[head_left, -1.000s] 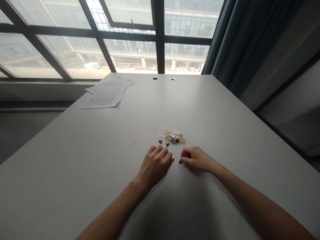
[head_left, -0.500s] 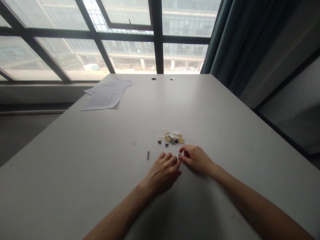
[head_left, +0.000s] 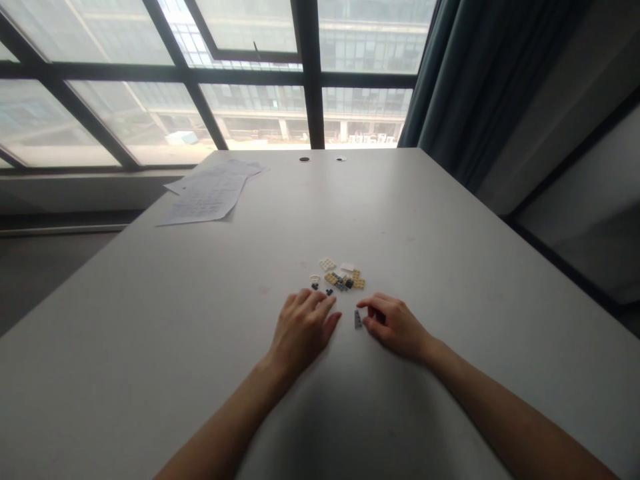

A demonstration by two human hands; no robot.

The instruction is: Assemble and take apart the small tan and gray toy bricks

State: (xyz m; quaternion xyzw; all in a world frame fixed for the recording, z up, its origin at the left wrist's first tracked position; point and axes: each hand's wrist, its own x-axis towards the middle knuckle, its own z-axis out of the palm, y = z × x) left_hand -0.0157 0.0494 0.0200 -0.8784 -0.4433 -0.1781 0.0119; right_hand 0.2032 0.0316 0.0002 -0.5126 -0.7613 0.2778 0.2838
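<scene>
A small grey wedge-shaped toy brick piece [head_left: 358, 319] sits on the white table at the fingertips of my right hand [head_left: 395, 325]. My right thumb is close beside it; whether they touch I cannot tell. The right fingers are curled, with a gap between index finger and thumb. My left hand [head_left: 301, 323] is over the table, its thumb apart from the fingers and nothing visible in it. Its fingertips are near a small black brick piece [head_left: 329, 292]. Just beyond lies a loose pile of bricks, with tan plates [head_left: 359, 283] and white plates [head_left: 327, 264].
The white table [head_left: 200, 287] stretches to the windows. Printed paper sheets [head_left: 205, 200] lie at its far left. Two round holes, one dark [head_left: 305, 159], are near the far edge. A dark blue curtain [head_left: 450, 87] hangs at the right.
My left hand has moved left, away from the grey wedge piece and my right hand, and its fingers have spread. It now covers the spot where a grey strip brick lay.
</scene>
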